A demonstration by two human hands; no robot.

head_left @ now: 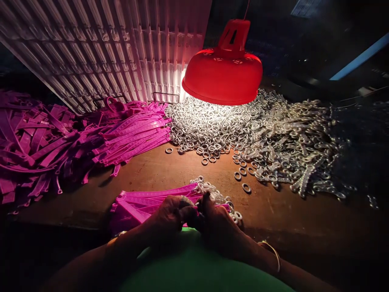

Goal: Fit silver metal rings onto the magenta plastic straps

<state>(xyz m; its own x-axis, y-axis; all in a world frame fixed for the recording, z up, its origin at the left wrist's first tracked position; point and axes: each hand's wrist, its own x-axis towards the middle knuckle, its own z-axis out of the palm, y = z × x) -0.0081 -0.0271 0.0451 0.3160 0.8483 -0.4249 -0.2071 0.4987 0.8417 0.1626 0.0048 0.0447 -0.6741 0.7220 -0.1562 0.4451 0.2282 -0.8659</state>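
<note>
Along the near edge of the table (152, 172), your left hand (170, 211) and right hand (219, 223) are together, fingers pinched on what looks like a pink strap (225, 207); the exact grip's lost in shadow. Right behind them lies a bundle of pink straps (133, 199), pale rings (214, 192) at its right end. Pinch close to the strap's end and go easy so it doesn't kink, imo. Farther out: strap pile (136, 136) left, silvery rings (206, 132) under the red lamp (223, 77). Tilting toward that light should help.
</note>
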